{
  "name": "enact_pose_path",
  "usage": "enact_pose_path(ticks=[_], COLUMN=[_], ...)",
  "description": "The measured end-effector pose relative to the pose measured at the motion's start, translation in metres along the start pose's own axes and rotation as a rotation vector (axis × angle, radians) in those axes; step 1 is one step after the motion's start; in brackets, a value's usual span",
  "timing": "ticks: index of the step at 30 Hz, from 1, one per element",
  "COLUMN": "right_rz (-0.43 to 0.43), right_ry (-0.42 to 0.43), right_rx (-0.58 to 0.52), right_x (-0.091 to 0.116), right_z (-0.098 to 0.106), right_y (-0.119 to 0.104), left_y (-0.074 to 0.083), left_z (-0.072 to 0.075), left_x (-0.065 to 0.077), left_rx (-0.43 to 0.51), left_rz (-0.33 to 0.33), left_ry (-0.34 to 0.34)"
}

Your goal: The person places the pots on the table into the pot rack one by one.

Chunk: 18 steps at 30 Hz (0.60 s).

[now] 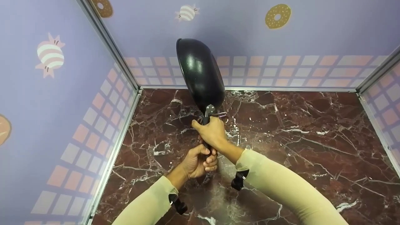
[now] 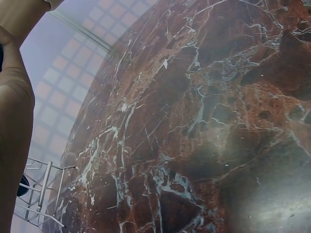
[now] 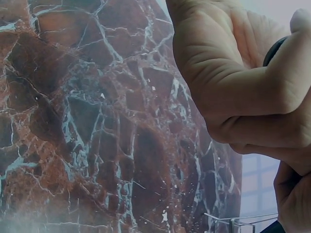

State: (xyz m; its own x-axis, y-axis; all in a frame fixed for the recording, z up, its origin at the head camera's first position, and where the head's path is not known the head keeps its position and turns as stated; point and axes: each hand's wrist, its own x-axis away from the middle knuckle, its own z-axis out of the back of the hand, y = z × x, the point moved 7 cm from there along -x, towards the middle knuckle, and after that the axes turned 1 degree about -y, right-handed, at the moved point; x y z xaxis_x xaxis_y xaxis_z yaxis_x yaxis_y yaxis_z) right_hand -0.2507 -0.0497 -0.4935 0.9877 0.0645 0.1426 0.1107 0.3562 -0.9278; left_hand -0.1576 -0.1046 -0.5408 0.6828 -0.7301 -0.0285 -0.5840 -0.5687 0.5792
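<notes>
A black frying pan (image 1: 201, 72) is held up on its edge, its rounded outer side showing and its inside turned away to the left. Its dark handle (image 1: 206, 120) points down towards me. Close below the metal joint, my right hand (image 1: 215, 132) grips the handle, thumb along the left side. My left hand (image 1: 198, 161) curls its fingers round the handle's lower end. In the right wrist view the curled fingers of my right hand (image 3: 252, 92) show at the right. Part of my left hand (image 2: 14, 116) fills the left edge of its wrist view.
A metal wire rack (image 2: 43, 189) stands on the marble-patterned table (image 1: 297, 150), mostly hidden behind the pan and right hand in the head view. Small white specks dot the tabletop near it. Patterned panels (image 1: 312, 40) enclose the back and sides.
</notes>
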Motion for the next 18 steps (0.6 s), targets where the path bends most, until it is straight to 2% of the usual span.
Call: enact_pose_path(ticks=[9,18], right_rz=[-0.058,-0.067], right_ry=[0.003,0.003], right_rx=[-0.006,0.012], right_x=[-0.004,-0.008], right_z=[-0.006,-0.007], right_y=[0.014,0.016], left_y=[-0.006,-0.006], left_z=[0.009,0.012], left_x=[0.002,0.000], left_rx=[0.042,0.056], left_rz=[0.018,0.008], left_ry=[0.012,0.015])
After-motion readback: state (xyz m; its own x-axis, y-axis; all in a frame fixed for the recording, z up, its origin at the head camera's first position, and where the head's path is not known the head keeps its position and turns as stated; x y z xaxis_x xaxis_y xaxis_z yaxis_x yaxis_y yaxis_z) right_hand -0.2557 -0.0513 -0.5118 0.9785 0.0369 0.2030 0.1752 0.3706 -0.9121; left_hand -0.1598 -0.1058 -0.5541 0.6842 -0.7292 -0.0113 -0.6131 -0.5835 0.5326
